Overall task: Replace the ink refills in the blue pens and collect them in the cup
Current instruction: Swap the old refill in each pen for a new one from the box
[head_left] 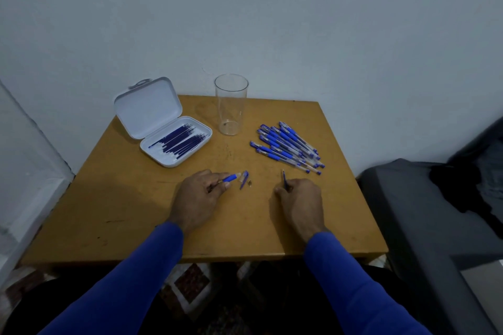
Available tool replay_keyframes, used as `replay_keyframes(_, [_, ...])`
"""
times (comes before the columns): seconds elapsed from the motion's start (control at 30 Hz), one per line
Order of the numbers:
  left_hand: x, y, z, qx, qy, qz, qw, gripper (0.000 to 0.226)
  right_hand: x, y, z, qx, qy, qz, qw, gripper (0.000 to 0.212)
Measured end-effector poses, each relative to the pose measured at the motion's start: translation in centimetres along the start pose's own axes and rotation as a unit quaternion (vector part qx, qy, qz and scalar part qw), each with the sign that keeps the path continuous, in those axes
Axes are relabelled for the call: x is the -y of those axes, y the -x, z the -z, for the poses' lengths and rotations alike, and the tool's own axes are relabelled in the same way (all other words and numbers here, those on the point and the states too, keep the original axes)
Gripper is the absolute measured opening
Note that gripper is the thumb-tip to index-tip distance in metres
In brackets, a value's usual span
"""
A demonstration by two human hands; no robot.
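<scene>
On the wooden table (136, 212), the left hand (196, 198) pinches a blue pen barrel (230, 178) between thumb and fingers, its clear end pointing right. Just right of that end lie a blue pen cap (244, 179) and a tiny dark part (250, 183), too small to identify. The right hand (299, 198) grips a thin ink refill (284, 178) in curled fingers, its tip pointing away to the far side. At the far centre stands a clear cup (230, 105), upright, with nothing visible inside. Far left, an open white case (163, 122) holds a row of dark blue refills (181, 140). Far right lies a pile of blue pens (288, 147). Any printing on the pens or the case is too small to read.
</scene>
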State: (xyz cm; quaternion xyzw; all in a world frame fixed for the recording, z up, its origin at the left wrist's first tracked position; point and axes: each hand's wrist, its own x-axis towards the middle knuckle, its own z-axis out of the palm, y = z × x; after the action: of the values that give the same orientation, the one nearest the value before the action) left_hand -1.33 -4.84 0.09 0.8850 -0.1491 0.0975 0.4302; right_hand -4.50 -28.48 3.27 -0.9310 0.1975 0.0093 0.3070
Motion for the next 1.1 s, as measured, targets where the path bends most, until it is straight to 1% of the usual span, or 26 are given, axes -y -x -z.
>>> replay_keyframes(0.1, [0.0,0.0,0.0,-0.003,0.003,0.005,1.0,0.028,-0.1,-0.2,-0.3,-0.001,0.031,0.011,0.999,0.029])
replay_keyframes(0.23, [0.2,0.0,-0.1,0.002,0.004,0.003,1.0,0.028,-0.4,-0.4,-0.7,-0.001,0.045,0.014,0.999,0.031])
replay_keyframes(0.73, [-0.1,0.0,0.1,0.002,0.003,0.007,1.0,0.029,-0.6,-0.5,-0.8,-0.029,0.06,0.051,0.996,0.026])
replay_keyframes(0.83, [-0.3,-0.2,0.3,0.0,0.009,0.01,1.0,0.03,-0.1,-0.3,-0.8,-0.058,0.075,0.079,0.992,0.023])
replay_keyframes(0.9, [-0.5,-0.4,0.6,-0.005,0.014,0.016,1.0,0.03,0.7,-0.6,-1.1,-0.066,0.086,0.113,0.988,0.022])
replay_keyframes(1.1, [0.3,-0.6,3.0,-0.059,0.017,0.019,0.998,0.03,6.0,-1.7,-2.7,-0.025,0.053,0.181,0.982,0.026])
